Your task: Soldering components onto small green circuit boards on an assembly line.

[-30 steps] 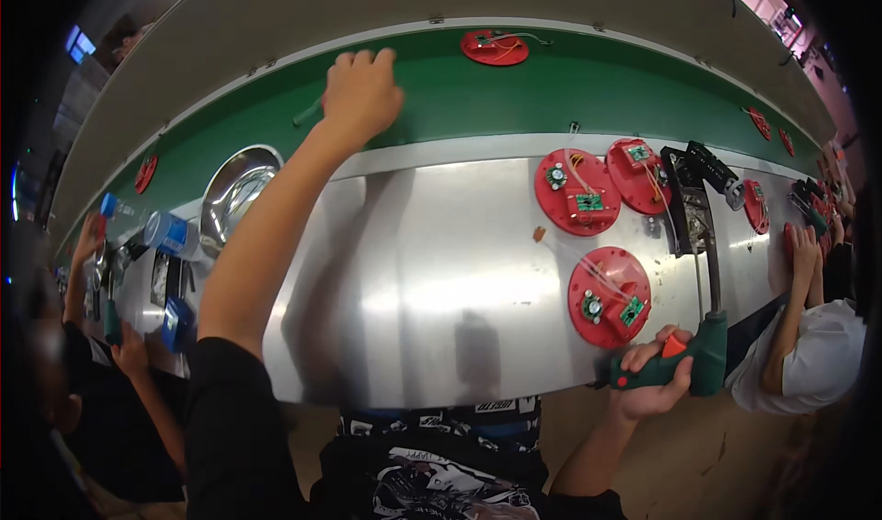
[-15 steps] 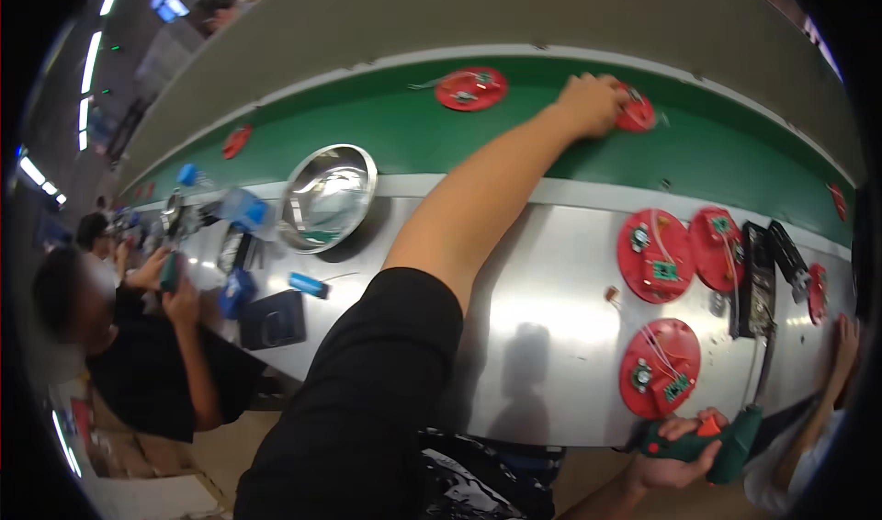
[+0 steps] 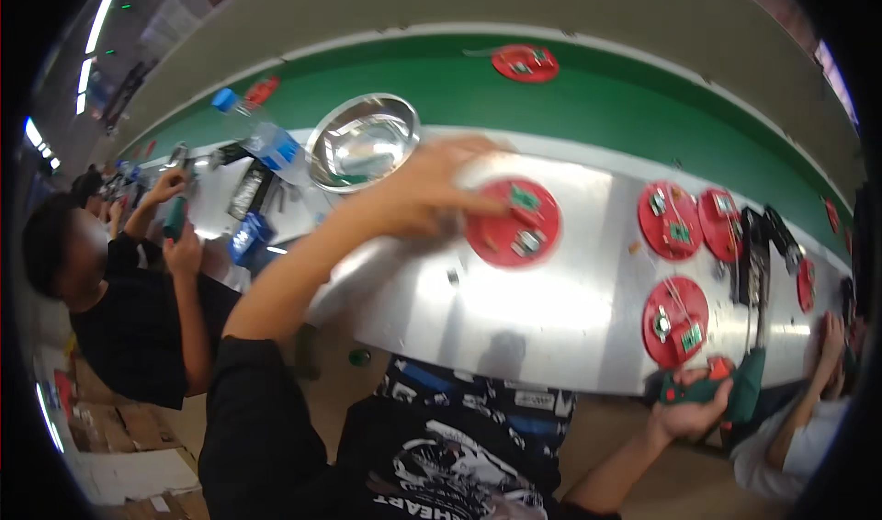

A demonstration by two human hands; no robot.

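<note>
My left hand [image 3: 418,194], blurred by motion, reaches over the metal table with its fingers spread apart. One fingertip overlaps the left edge of a round red plate [image 3: 496,244] bearing a small green circuit board; whether it touches is unclear. The plate looks sharp and appears to lie on the table. At the table's front right, my right hand [image 3: 684,416] is wrapped round a green electric screwdriver [image 3: 746,387] with an orange trigger. Its long shaft points away from me, past another red plate [image 3: 675,322] with wires and a circuit board.
Further red plates [image 3: 669,220] lie at the right, beside dark elongated tools [image 3: 755,258]. A steel bowl [image 3: 364,143] and a blue-capped plastic bottle [image 3: 266,143] stand at the back left. Behind runs a green belt [image 3: 606,93] carrying more red plates. A co-worker [image 3: 129,299] sits left; another person's arm [image 3: 808,401] shows right.
My left hand has come back from the belt to the table, and a red plate is now beneath it. The right hand still holds the screwdriver. The view has shifted.
</note>
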